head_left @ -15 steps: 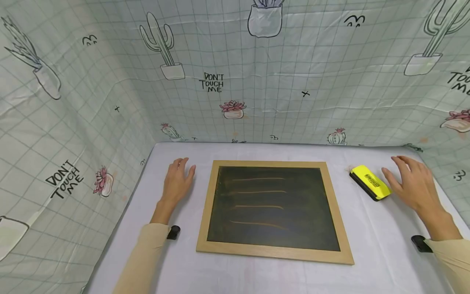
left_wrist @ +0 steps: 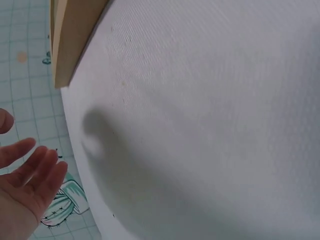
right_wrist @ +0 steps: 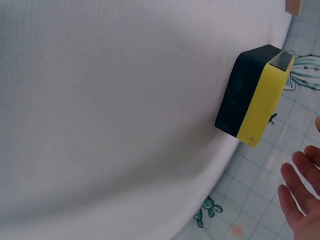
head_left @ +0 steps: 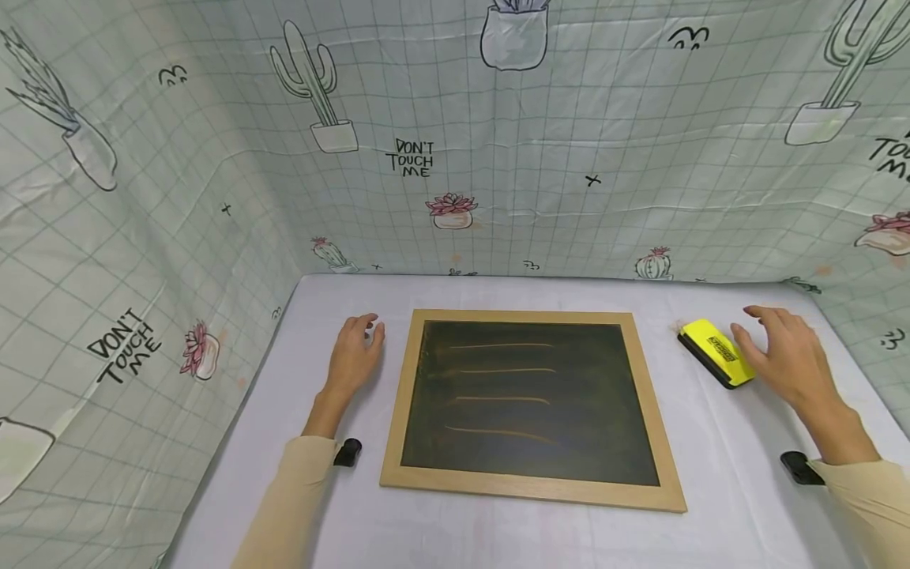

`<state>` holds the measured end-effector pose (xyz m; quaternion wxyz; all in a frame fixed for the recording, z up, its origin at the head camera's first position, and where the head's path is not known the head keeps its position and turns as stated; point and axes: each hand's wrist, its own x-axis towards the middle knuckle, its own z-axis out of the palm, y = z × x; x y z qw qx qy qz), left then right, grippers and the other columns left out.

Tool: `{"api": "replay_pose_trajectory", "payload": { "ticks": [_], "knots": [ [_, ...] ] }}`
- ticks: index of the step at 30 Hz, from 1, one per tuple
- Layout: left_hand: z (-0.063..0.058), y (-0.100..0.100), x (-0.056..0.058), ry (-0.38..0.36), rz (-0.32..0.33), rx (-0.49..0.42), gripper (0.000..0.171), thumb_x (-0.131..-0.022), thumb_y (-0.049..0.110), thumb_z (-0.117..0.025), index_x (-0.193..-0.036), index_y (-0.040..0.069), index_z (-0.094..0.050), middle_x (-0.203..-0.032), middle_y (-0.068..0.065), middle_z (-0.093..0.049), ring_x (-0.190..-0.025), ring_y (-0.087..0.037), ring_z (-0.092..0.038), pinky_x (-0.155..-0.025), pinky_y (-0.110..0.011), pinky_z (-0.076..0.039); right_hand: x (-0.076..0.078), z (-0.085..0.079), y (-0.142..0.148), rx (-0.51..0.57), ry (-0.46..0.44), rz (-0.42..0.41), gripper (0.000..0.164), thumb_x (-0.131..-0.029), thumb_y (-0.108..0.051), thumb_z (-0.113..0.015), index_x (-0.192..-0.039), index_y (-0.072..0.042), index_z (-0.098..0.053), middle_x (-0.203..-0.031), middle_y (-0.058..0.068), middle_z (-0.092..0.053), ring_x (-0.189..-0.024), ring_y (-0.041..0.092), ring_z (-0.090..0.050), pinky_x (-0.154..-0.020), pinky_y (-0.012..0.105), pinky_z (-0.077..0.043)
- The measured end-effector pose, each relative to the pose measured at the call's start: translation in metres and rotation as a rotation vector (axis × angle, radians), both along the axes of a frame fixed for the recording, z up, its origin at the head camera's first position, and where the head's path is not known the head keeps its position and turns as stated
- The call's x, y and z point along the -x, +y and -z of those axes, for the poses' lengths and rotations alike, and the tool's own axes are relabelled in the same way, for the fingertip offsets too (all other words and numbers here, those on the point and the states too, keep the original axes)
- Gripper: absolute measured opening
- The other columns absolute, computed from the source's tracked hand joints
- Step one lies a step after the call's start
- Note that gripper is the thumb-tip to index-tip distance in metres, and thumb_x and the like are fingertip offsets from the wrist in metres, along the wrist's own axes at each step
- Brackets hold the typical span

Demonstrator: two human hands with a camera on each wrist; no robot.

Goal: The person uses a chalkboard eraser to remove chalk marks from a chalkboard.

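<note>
A chalkboard (head_left: 533, 403) in a light wooden frame lies on the white table, with several thin orange chalk lines across its left and middle part. To its right sits a yellow and black board eraser (head_left: 718, 353), seen from its side in the right wrist view, black underside against the cloth. My right hand (head_left: 789, 359) hovers just right of the eraser, fingers loosely bent and holding nothing. On the other side, my left hand (head_left: 353, 356) hangs above the table left of the board's frame, its fingers relaxed around nothing.
A white cloth covers the table (head_left: 526, 537). Behind and at both sides hangs a grid-patterned curtain (head_left: 540, 229) with cactus drawings. Black wrist cameras (head_left: 348, 452) stick out from both sleeves. A faint orange smudge marks the cloth near the eraser.
The left hand has shifted slightly right toward the board, its fingers bending a little more. The right hand has moved slightly left, closer over the eraser. Board and eraser stay put.
</note>
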<state>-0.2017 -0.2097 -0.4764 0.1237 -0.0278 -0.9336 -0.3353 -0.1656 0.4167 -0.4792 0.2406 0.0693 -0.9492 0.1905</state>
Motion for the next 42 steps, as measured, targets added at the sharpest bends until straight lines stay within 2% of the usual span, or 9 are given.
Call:
{"api": "replay_pose_trajectory", "payload": {
  "ticks": [6,10,17,24,32,38,42],
  "knots": [
    [0.003,0.007,0.003,0.028,0.035,-0.106,0.029,-0.098,0.006,-0.057,-0.118,-0.013,-0.066,-0.101,-0.025,-0.064,-0.090,-0.039,-0.064,-0.085,-0.051,-0.051,0.000,0.000,-0.005,0.036,-0.060,0.019,0.035,-0.096,-0.010,-0.064,-0.121,0.014,-0.058,-0.113,0.038,-0.058,-0.100,0.056,-0.052,-0.081,0.068,-0.039],
    [0.003,0.013,0.003,0.023,0.044,-0.133,0.027,-0.096,0.004,-0.058,-0.115,-0.013,-0.067,-0.098,-0.026,-0.066,-0.090,-0.040,-0.065,-0.085,-0.051,-0.053,0.000,0.000,-0.007,0.065,-0.097,0.028,0.036,-0.098,-0.012,-0.064,-0.122,0.014,-0.058,-0.114,0.037,-0.057,-0.100,0.054,-0.052,-0.080,0.067,-0.039],
    [0.006,0.020,0.001,-0.058,0.028,-0.151,0.026,-0.097,0.006,-0.059,-0.114,-0.010,-0.068,-0.097,-0.023,-0.066,-0.091,-0.037,-0.064,-0.085,-0.049,-0.052,0.001,0.004,-0.012,0.106,-0.184,0.025,0.044,-0.101,-0.018,-0.064,-0.128,0.015,-0.054,-0.121,0.037,-0.052,-0.102,0.052,-0.050,-0.079,0.065,-0.039],
    [0.009,0.025,-0.004,-0.147,0.028,-0.181,0.026,-0.099,0.010,-0.060,-0.116,-0.009,-0.068,-0.097,-0.019,-0.068,-0.091,-0.032,-0.064,-0.084,-0.046,-0.052,0.001,0.014,-0.015,0.124,-0.214,-0.014,0.050,-0.100,-0.019,-0.066,-0.128,0.019,-0.050,-0.122,0.040,-0.051,-0.104,0.056,-0.050,-0.082,0.067,-0.038],
    [0.016,0.027,-0.006,-0.213,0.054,-0.227,0.026,-0.098,0.010,-0.066,-0.114,-0.010,-0.070,-0.097,-0.019,-0.071,-0.090,-0.031,-0.066,-0.081,-0.037,-0.052,0.001,0.018,-0.020,0.116,-0.269,-0.013,0.057,-0.101,-0.024,-0.066,-0.130,0.021,-0.046,-0.123,0.043,-0.048,-0.105,0.057,-0.048,-0.082,0.069,-0.038],
    [0.016,0.027,-0.005,-0.244,0.067,-0.256,0.029,-0.096,0.008,-0.070,-0.118,-0.011,-0.068,-0.102,-0.022,-0.072,-0.094,-0.033,-0.068,-0.085,-0.041,-0.054,0.002,0.017,-0.021,0.078,-0.329,-0.008,0.061,-0.099,-0.026,-0.068,-0.129,0.022,-0.045,-0.121,0.045,-0.049,-0.106,0.058,-0.047,-0.085,0.068,-0.037],
    [0.016,0.026,-0.006,-0.264,0.058,-0.283,0.029,-0.097,0.006,-0.070,-0.120,-0.012,-0.068,-0.105,-0.023,-0.072,-0.097,-0.034,-0.068,-0.087,-0.041,-0.054,0.003,0.016,-0.021,0.037,-0.364,-0.012,0.065,-0.095,-0.026,-0.073,-0.127,0.024,-0.047,-0.117,0.045,-0.052,-0.097,0.054,-0.052,-0.079,0.064,-0.041]
  ]
}}
